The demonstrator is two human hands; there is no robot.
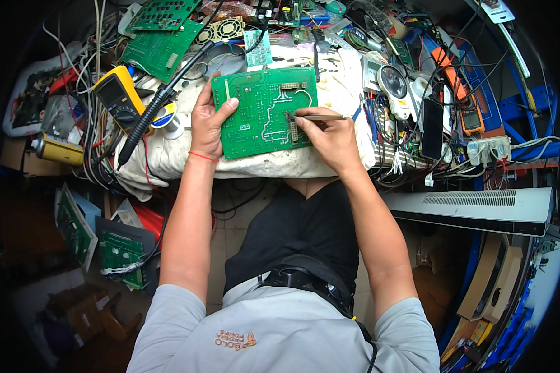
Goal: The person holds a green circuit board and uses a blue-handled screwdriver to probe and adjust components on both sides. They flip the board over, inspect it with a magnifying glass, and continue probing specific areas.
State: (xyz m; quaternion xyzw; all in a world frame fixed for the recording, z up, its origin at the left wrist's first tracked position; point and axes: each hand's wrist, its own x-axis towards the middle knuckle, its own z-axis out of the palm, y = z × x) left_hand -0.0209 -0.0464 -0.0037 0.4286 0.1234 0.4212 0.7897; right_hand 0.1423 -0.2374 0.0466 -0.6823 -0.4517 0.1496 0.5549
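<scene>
A green circuit board (246, 115) is tilted up over the cloth-covered front of the bench. My left hand (209, 118) grips its left edge, thumb on the face and fingers behind, mostly hidden. Pinched in my right hand (335, 138) is a pair of slim metal tweezers (322, 117), whose tips reach the right part of the board beside a row of pin connectors (294, 129). Whether the tips touch it, I cannot tell. A short white curved wire (304, 95) shows near the board's upper right.
A yellow multimeter (119, 99), a solder spool (170, 122) and a black flexible arm (158, 102) stand left. More boards (162, 50) and cables pile up behind. To the right are a magnifier (392, 81), a phone (432, 129), an orange clamp meter (457, 87) and a power strip (488, 150).
</scene>
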